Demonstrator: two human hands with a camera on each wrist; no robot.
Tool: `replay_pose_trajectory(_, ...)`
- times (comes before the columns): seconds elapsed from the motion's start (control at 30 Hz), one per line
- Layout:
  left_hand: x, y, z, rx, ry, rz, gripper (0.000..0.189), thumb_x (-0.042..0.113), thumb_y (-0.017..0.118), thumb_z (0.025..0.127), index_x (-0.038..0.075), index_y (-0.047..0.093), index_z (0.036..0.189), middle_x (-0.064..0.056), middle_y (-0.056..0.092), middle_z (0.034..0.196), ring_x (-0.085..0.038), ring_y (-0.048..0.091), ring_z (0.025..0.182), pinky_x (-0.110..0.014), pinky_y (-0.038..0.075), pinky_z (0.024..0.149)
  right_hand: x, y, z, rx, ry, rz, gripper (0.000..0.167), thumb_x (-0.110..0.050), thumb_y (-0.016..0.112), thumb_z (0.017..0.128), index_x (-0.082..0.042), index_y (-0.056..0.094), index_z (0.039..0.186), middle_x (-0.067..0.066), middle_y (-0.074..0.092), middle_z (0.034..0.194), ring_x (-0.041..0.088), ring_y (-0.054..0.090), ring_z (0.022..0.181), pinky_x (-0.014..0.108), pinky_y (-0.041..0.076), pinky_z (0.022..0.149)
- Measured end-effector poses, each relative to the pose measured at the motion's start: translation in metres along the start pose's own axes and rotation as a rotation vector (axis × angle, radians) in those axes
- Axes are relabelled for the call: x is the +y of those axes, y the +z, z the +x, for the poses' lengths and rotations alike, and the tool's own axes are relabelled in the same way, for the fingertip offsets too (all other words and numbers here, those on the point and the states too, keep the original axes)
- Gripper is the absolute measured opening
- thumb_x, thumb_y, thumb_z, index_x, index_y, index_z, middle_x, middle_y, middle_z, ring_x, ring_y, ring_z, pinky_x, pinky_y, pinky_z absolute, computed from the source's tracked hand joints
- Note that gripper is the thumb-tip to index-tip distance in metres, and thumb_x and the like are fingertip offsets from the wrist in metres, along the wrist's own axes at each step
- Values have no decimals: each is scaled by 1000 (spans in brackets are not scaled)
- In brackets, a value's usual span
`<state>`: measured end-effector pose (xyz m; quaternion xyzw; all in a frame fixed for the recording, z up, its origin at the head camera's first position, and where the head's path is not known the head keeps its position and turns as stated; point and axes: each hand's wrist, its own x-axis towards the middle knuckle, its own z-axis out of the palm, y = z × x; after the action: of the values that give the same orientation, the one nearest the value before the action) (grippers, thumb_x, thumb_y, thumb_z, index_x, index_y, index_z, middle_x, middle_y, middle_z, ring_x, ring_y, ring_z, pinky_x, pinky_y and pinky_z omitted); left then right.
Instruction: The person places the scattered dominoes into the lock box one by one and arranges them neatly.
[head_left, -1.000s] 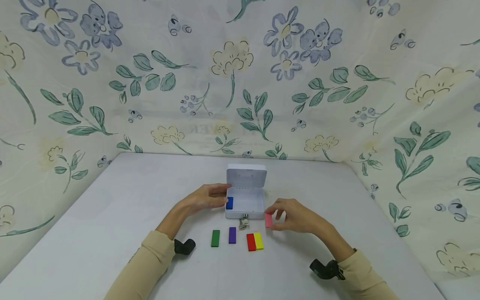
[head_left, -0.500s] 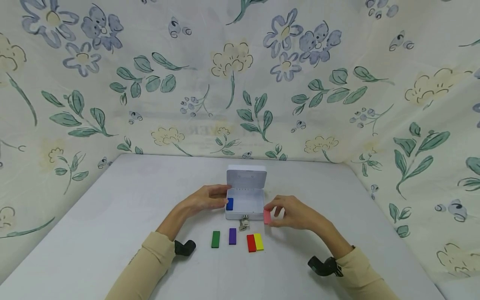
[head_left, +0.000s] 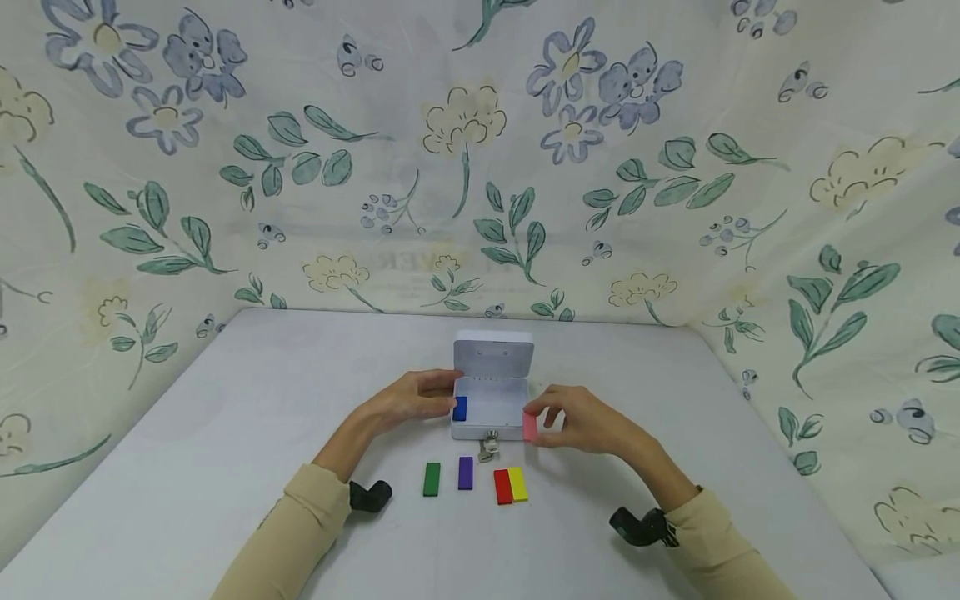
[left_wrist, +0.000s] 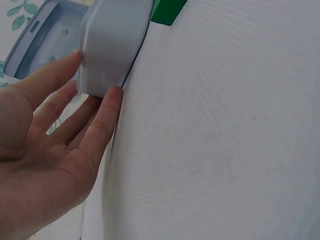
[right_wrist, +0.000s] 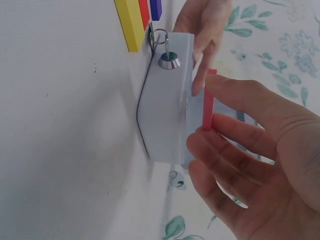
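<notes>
Pink block (head_left: 529, 427) at the right front corner of the box (head_left: 468, 432)

In front of the box, the red block (head_left: 503, 487) and yellow block (head_left: 518, 484) lie touching on the white table (head_left: 315, 358). At its right front corner the right hand (head_left: 581, 421) pinches the pink block by its ends; a weak grip might drop it, a low one snag the rim. The left hand (head_left: 408, 396), fingers apart, touches its left side; pushing could slide it. Behind it: floral cloth (head_left: 420, 250).

Left hand (head_left: 408, 397) is outstretched while right hand (head_left: 583, 419) pinches
</notes>
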<state>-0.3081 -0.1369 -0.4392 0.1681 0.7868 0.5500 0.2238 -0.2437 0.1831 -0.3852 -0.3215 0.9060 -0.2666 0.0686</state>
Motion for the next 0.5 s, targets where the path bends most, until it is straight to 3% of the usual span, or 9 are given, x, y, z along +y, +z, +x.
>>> replay_pose_trajectory(0.5,1,0,1,8,-14,-6,61,22,71,90,24,46,146,-6,42,154,-27,44,140,-43,44,111,-2,0,6,23,0,12,41,-27,79,83,-9,69,118,2,69,106,17,65,91,17,53,71)
